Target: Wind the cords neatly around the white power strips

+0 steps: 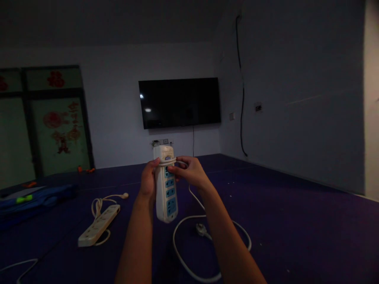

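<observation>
A white power strip (162,197) with blue sockets is held upright above the purple floor covering. My left hand (149,177) grips its left edge, the thumb pressing on the white cord (167,161) wound around the upper part. My right hand (189,170) pinches that cord at the strip's right side, its fingers partly hidden behind the strip. From there the cord drops to the floor and lies in a wide loop (177,252). Its plug (201,229) rests inside the loop, beside my right forearm.
A second white power strip (99,227) lies to the left, its cord bundled beside it. Farther left are blue cloth (50,199) and a yellow-green object (24,198). Part of another white cord (28,262) shows at lower left. A television (180,103) hangs on the far wall.
</observation>
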`<action>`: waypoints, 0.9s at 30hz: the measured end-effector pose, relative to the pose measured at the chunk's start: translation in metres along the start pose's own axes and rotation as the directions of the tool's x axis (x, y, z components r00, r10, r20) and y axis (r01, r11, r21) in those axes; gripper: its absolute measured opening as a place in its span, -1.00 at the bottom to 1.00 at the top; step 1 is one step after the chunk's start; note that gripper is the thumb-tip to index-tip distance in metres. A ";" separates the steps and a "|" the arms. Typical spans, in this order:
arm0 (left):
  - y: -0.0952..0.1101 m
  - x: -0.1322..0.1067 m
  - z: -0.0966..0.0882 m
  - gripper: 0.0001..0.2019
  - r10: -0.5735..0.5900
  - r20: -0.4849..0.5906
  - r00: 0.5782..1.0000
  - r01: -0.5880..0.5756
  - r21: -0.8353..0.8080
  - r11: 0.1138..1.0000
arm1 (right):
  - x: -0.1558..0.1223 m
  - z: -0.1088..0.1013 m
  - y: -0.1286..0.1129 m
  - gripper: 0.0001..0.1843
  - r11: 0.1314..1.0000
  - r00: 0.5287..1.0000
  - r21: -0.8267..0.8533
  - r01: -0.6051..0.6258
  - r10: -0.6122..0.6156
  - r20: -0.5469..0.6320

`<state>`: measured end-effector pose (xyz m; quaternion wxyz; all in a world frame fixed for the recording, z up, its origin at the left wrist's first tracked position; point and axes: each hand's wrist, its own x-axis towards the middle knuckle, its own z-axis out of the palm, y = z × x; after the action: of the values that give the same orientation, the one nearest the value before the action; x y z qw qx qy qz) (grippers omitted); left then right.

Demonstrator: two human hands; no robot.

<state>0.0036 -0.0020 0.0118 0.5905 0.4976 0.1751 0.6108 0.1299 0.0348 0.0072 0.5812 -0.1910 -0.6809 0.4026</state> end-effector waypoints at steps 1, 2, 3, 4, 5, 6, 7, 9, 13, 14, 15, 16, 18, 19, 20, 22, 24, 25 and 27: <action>-0.001 0.001 0.000 -0.43 0.002 -0.003 1.000 -0.002 0.012 1.000 | 0.001 -0.001 0.000 -0.51 0.999 0.998 -0.036 0.003 -0.005 -0.059; -0.002 0.003 0.001 -0.43 0.009 -0.010 1.000 -0.009 0.028 1.000 | 0.001 -0.001 -0.001 -0.49 0.997 0.993 -0.075 0.015 -0.024 -0.117; -0.004 0.004 0.001 -0.44 0.028 -0.023 0.999 -0.026 0.050 0.998 | 0.002 -0.001 -0.001 -0.47 0.992 0.983 -0.122 0.034 -0.056 -0.177; -0.005 0.006 0.001 -0.44 0.052 -0.038 0.998 -0.049 0.080 0.996 | 0.002 -0.002 -0.001 -0.46 0.982 0.966 -0.182 0.055 -0.098 -0.238; -0.007 0.008 0.000 -0.45 0.090 -0.062 0.994 -0.082 0.117 0.990 | 0.002 -0.001 -0.002 -0.45 0.964 0.943 -0.257 0.067 -0.145 -0.299; -0.009 0.010 -0.001 -0.45 0.141 -0.094 0.986 -0.124 0.161 0.979 | 0.001 0.000 -0.004 -0.45 0.938 0.915 -0.341 0.063 -0.191 -0.356; -0.011 0.013 -0.002 -0.45 0.199 -0.132 0.971 -0.169 0.208 0.963 | 0.000 0.001 -0.006 -0.46 0.904 0.883 -0.426 0.044 -0.234 -0.406; -0.014 0.016 -0.003 -0.44 0.300 -0.198 0.933 -0.236 0.292 0.927 | -0.003 0.004 -0.009 -0.49 0.828 0.825 -0.560 -0.020 -0.303 -0.477; -0.018 0.020 0.003 -0.39 0.412 -0.140 0.901 -0.345 0.348 0.872 | -0.008 0.013 -0.011 -0.53 0.721 0.772 -0.687 -0.087 -0.387 -0.504; -0.019 0.021 0.005 -0.39 0.443 -0.107 0.890 -0.384 0.347 0.856 | -0.009 0.015 -0.011 -0.54 0.704 0.767 -0.705 -0.086 -0.405 -0.497; -0.020 0.022 0.007 -0.37 0.476 -0.085 0.875 -0.422 0.346 0.838 | -0.009 0.017 -0.010 -0.55 0.690 0.766 -0.719 -0.078 -0.420 -0.487; -0.021 0.023 0.008 -0.34 0.504 -0.079 0.860 -0.450 0.347 0.823 | -0.010 0.019 -0.009 -0.57 0.682 0.767 -0.729 -0.066 -0.432 -0.474; -0.023 0.025 0.009 -0.28 0.538 -0.129 0.833 -0.469 0.353 0.810 | -0.010 0.023 -0.007 -0.62 0.676 0.775 -0.736 -0.032 -0.449 -0.446; -0.023 0.025 0.008 -0.26 0.544 -0.181 0.819 -0.461 0.355 0.813 | -0.010 0.025 -0.007 -0.65 0.680 0.783 -0.733 -0.002 -0.455 -0.424; -0.023 0.025 0.007 -0.26 0.540 -0.232 0.809 -0.447 0.353 0.822 | -0.010 0.026 -0.007 -0.67 0.690 0.797 -0.723 0.040 -0.459 -0.394; -0.022 0.023 0.004 -0.31 0.513 -0.299 0.805 -0.416 0.333 0.846 | -0.010 0.027 -0.007 -0.70 0.719 0.834 -0.680 0.145 -0.458 -0.307; -0.018 0.021 0.000 -0.40 0.476 -0.309 0.823 -0.388 0.305 0.870 | -0.009 0.026 -0.010 -0.71 0.753 0.872 -0.611 0.244 -0.446 -0.201; -0.016 0.019 -0.001 -0.44 0.463 -0.308 0.832 -0.381 0.289 0.878 | -0.009 0.025 -0.012 -0.71 0.769 0.885 -0.575 0.278 -0.438 -0.158; -0.010 0.015 -0.001 -0.46 0.441 -0.328 0.835 -0.369 0.260 0.892 | -0.009 0.021 -0.016 -0.73 0.806 0.901 -0.499 0.318 -0.421 -0.107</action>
<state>0.0109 0.0145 0.0092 0.3528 0.4489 0.2320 0.7875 0.1158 0.0123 0.0137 0.6541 -0.2310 -0.7157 0.0813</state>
